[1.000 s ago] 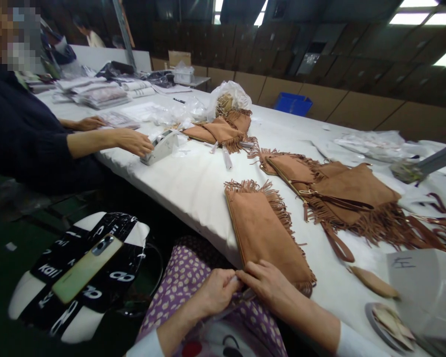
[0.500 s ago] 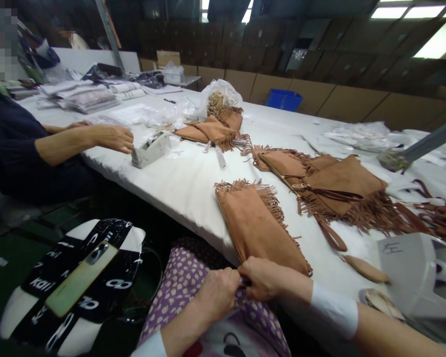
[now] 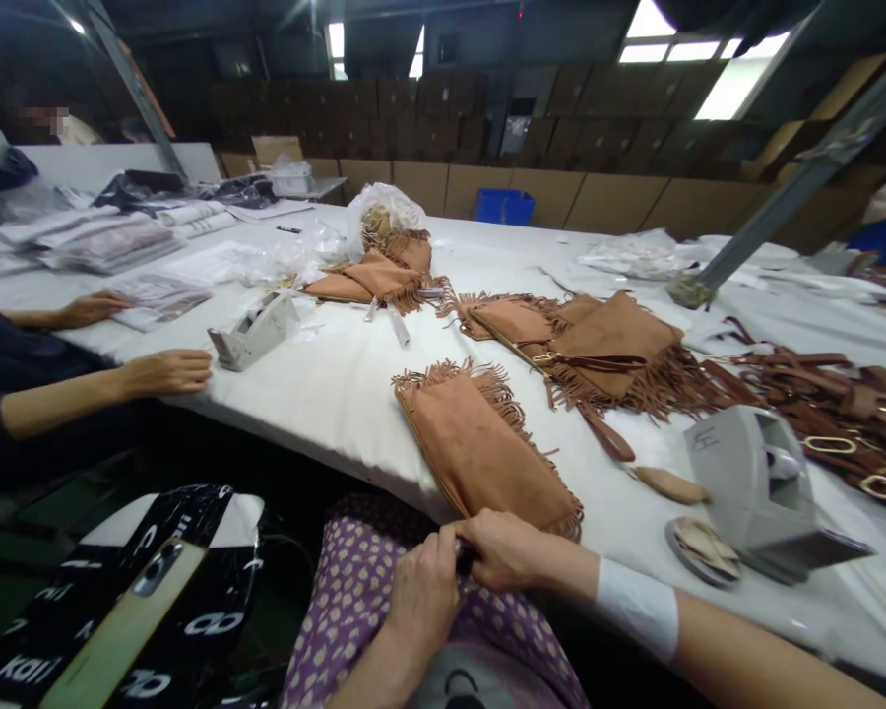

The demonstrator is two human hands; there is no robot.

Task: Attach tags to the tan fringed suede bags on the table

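A brown fringed pouch (image 3: 487,443) lies flat at the near edge of the table, its fringe along the far and right sides. My left hand (image 3: 424,591) is closed at the pouch's near end, above my lap. Right against it, my right hand (image 3: 498,551) is closed too, overlapping the pouch's near corner. Something small and dark shows between the two fists; the fingers hide what it is. More fringed pouches (image 3: 605,345) lie overlapped further in, one with a wrist strap and a gold zip.
A grey tape dispenser (image 3: 753,483) stands at right beside a pile of brown straps (image 3: 834,394). At left, a co-worker's hand (image 3: 166,372) rests near another tape dispenser (image 3: 255,330). A slanted metal post (image 3: 783,187) rises at right. A phone (image 3: 129,620) lies on a patterned seat.
The view has swung right, showing more of the straps. The co-worker's hand has drawn away from the tape dispenser. My hands stay closed together at the pouch's near end.
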